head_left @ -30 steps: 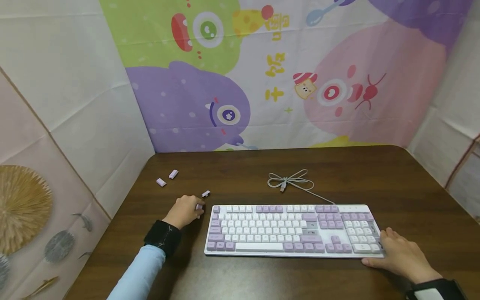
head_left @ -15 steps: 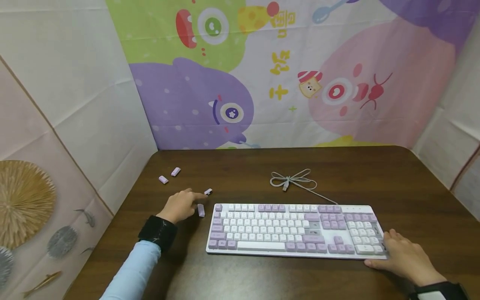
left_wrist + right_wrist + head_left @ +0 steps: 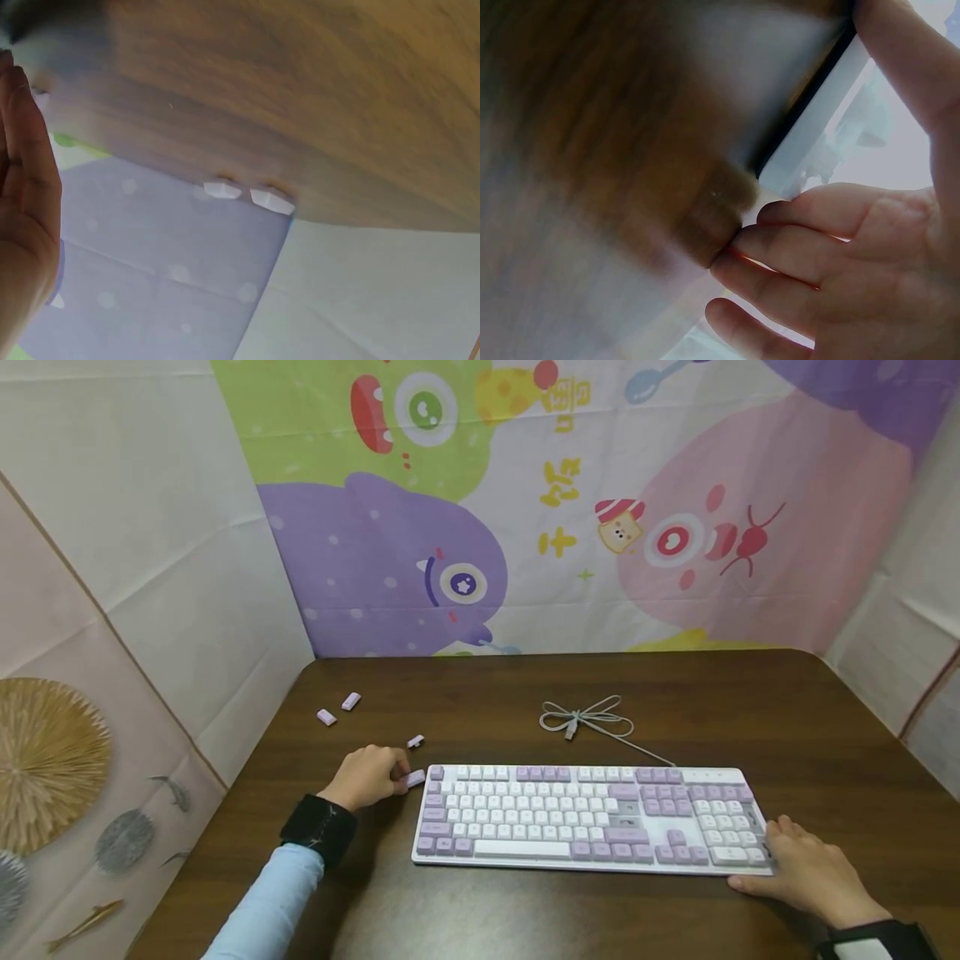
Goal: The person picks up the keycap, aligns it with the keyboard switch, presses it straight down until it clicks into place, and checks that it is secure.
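Observation:
In the head view, my left hand [image 3: 369, 777] pinches a long lilac keycap [image 3: 415, 778] beside the upper left corner of a white and lilac keyboard [image 3: 525, 814]. Just beyond those fingers lies a small keycap [image 3: 416, 742], tipped on its side. My right hand [image 3: 806, 868] rests against the keyboard's right end, thumb by the front corner and fingers extended along the side. The right wrist view has that hand [image 3: 840, 262] with its fingertips right at the keyboard's edge [image 3: 810, 112]. Grey bare switch spots [image 3: 628, 808] show among the keys.
Two more lilac keycaps [image 3: 326, 717] lie at the table's far left. A coiled white USB cable [image 3: 588, 718] sits behind the keyboard, attached to its back. The brown wooden table [image 3: 480, 910] meets a cartoon-printed cloth [image 3: 390, 568] at the back and pale cloth at both sides.
Half a second ago my left index finger pointed toward the small far keycap; now the fingers have curled onto the nearer long keycap, which has turned and shifted right. My right hand stays put.

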Tool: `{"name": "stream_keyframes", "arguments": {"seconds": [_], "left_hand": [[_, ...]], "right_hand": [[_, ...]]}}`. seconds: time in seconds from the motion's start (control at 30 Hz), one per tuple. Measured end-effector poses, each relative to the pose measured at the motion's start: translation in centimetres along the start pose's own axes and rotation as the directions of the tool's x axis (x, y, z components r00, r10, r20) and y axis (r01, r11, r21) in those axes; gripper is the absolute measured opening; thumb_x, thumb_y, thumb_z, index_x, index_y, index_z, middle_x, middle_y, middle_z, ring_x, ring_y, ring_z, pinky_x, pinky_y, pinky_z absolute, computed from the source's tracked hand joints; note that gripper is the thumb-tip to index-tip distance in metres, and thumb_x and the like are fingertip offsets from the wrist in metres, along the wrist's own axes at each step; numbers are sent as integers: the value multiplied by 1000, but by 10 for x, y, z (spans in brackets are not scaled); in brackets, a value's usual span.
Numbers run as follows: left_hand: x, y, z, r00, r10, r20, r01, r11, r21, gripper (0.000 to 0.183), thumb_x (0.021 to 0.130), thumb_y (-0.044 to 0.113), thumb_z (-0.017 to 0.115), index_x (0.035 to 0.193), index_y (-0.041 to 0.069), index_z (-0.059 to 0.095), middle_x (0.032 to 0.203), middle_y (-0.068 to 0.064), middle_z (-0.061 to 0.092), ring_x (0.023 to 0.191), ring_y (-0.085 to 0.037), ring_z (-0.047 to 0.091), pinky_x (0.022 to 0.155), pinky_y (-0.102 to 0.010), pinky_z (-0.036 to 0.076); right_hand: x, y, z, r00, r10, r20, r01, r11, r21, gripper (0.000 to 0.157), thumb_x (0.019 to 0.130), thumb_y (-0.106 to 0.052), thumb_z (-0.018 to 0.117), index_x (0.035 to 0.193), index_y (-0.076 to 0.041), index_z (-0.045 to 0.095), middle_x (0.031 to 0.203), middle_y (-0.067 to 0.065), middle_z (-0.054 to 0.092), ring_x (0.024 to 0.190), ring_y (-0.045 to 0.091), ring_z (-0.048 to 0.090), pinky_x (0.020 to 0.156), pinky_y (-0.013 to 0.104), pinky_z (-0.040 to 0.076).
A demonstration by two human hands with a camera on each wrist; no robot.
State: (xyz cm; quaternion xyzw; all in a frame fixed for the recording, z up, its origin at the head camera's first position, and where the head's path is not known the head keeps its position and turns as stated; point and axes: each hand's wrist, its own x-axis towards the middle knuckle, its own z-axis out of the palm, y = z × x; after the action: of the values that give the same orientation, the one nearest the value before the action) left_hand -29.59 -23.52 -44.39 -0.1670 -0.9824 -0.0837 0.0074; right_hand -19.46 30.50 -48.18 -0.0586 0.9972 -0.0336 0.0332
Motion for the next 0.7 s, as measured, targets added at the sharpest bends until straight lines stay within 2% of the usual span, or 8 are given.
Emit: {"name": "stream_keyframes", "arguments": {"seconds": [0.1, 0.17, 0.23, 0.3, 0.4, 0.5, 0.57, 0.7], "left_hand": [[1, 3, 1, 999, -21, -33, 21, 1000, 15, 13, 75, 21, 78, 86, 16, 71, 73, 4, 68, 67, -10, 57, 59, -30, 43], [2, 7, 0, 995, -24, -94, 27, 999, 34, 13, 74, 23, 78, 83, 17, 71, 73, 5, 68, 67, -11, 59, 58, -31, 44], [2, 17, -3, 986, -7, -167, 16, 998, 52, 13, 73, 24, 78, 82, 17, 71, 74, 4, 68, 68, -12, 61, 56, -32, 46], [3, 33, -6, 971, 28, -236, -13, 998, 63, 13, 73, 25, 78, 81, 18, 71, 76, 4, 68, 70, -14, 62, 56, -33, 47], [9, 68, -7, 944, 113, -311, -92, 992, 80, 14, 73, 26, 79, 81, 18, 72, 76, 3, 67, 71, -14, 62, 54, -32, 47], [19, 113, -3, 916, 220, -336, -198, 975, 97, 13, 74, 28, 78, 83, 19, 74, 76, 5, 66, 72, -12, 63, 53, -31, 46], [26, 144, 3, 902, 284, -325, -259, 959, 118, 13, 75, 30, 78, 85, 22, 74, 77, 7, 67, 73, -11, 63, 53, -29, 46], [37, 197, 10, 893, 386, -230, -360, 921, 150, 14, 79, 33, 75, 91, 26, 75, 83, 10, 70, 78, -8, 65, 54, -27, 46]], "right_hand": [[1, 0, 0, 1000, 0, -3, 0, 1000, -1, 100, 66, -59, 76, 117, 23, 50, 122, 50, 46, 112, 62, 49, 83, 65, 45], [1, 0, 1, 1000, 0, -7, 0, 1000, -1, 100, 66, -59, 76, 116, 23, 51, 121, 50, 46, 112, 62, 49, 83, 64, 45], [1, 1, 1, 1000, -2, -14, 2, 1000, -2, 99, 65, -58, 76, 116, 23, 51, 121, 50, 47, 111, 62, 50, 83, 64, 45], [1, 1, 1, 1000, -2, -14, 2, 1000, -2, 99, 65, -58, 77, 115, 23, 51, 120, 50, 47, 111, 62, 50, 82, 64, 45], [1, 1, 1, 1000, 4, 4, -4, 1000, -1, 100, 65, -60, 76, 116, 23, 51, 121, 50, 47, 112, 62, 49, 83, 64, 45], [0, 3, 1, 1000, 13, 26, -13, 1000, 6, 102, 66, -62, 75, 117, 23, 50, 122, 50, 46, 113, 62, 48, 84, 64, 45], [0, 3, 0, 999, 19, 35, -19, 1000, 19, 103, 66, -62, 74, 118, 23, 49, 123, 50, 45, 114, 62, 47, 86, 65, 44], [3, 3, 0, 1000, 17, 20, -18, 999, 39, 103, 65, -62, 76, 118, 22, 50, 123, 49, 46, 115, 61, 48, 86, 64, 44]]}}
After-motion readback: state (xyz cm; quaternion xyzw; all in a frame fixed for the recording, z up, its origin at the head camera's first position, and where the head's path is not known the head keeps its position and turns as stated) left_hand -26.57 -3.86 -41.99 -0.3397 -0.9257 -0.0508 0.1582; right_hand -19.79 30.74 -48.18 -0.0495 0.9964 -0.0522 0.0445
